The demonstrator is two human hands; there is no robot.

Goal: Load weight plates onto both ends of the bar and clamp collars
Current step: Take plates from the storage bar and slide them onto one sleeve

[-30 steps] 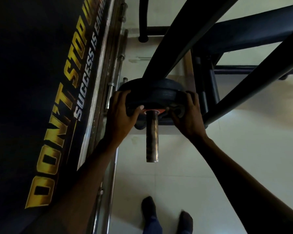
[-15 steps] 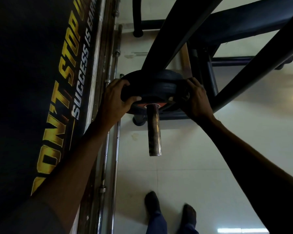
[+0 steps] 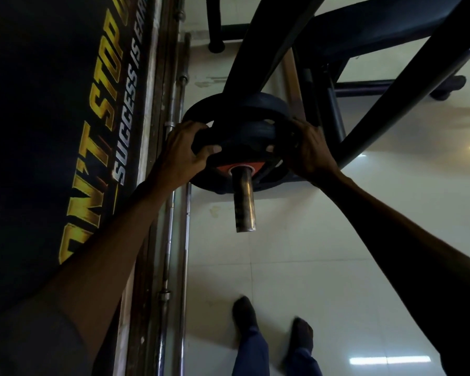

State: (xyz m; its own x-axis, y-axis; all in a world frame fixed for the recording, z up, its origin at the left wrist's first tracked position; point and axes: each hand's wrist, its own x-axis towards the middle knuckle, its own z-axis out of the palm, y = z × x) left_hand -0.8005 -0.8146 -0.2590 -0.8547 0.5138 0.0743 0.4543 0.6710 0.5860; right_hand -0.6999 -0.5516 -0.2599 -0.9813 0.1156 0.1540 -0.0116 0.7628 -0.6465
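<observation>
Both grips clamped on the black round rubber weight plate [image 3: 242,137]: my left hand [image 3: 183,150] on its left rim, my right hand [image 3: 308,147] on the right, opposite each other so it stays square on the dull steel bar sleeve [image 3: 244,199]. Plate sits far in, against another; bare sleeve end juts toward me. No collar visible. Pale tiled floor [image 3: 323,253] below.
</observation>
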